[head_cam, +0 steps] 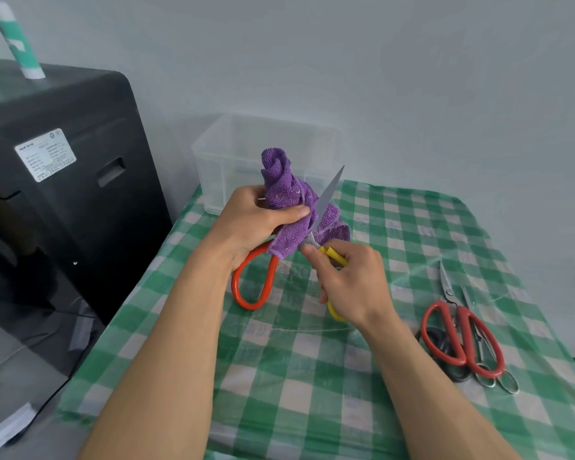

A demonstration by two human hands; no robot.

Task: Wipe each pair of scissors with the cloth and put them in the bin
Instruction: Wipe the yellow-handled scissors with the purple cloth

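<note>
Your arms are bare as far as the view shows them. Your left forearm [166,343] and your right forearm [422,386] are both uncovered from the bottom edge of the picture up to the wrists, and both are slim and smooth. Your left hand [249,220] and your right hand [349,280] are bare as well. The nail on your left thumb [294,214] is short and neatly trimmed. Knuckles show lightly on the back of your right hand.

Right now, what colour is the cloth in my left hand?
Purple: the cloth in the left hand shows best in the head view.
</note>
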